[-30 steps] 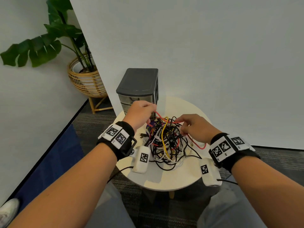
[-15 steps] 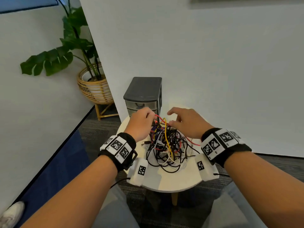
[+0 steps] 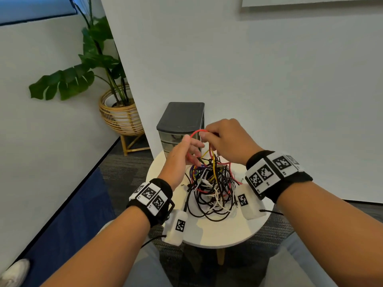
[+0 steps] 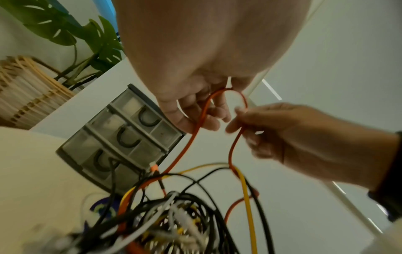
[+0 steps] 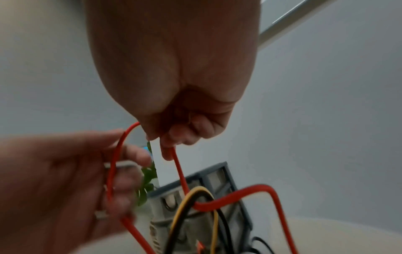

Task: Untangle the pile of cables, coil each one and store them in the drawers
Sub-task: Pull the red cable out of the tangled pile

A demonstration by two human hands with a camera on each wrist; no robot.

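A tangled pile of cables (image 3: 211,187) in black, white, yellow and red lies on the round white table (image 3: 207,235). Both hands are raised above the pile, in front of the grey drawer unit (image 3: 180,123). A red cable (image 3: 198,132) arches between them in a short loop. My left hand (image 3: 186,150) holds one side of the loop in its curled fingers (image 4: 206,113). My right hand (image 3: 223,139) pinches the other side (image 5: 172,151). From both hands the red cable (image 4: 189,142) runs down into the pile (image 4: 174,214), crossing a yellow cable (image 5: 195,190).
The drawer unit (image 4: 121,137) has three shut translucent drawers with dark handles and stands at the table's back edge against a white wall. A potted plant in a wicker basket (image 3: 120,114) stands on the floor to the left. My knees are under the table's near edge.
Both hands have risen from the pile. The right hand, which hovered open over the cables, now pinches the red cable, and a red loop is lifted between the hands.
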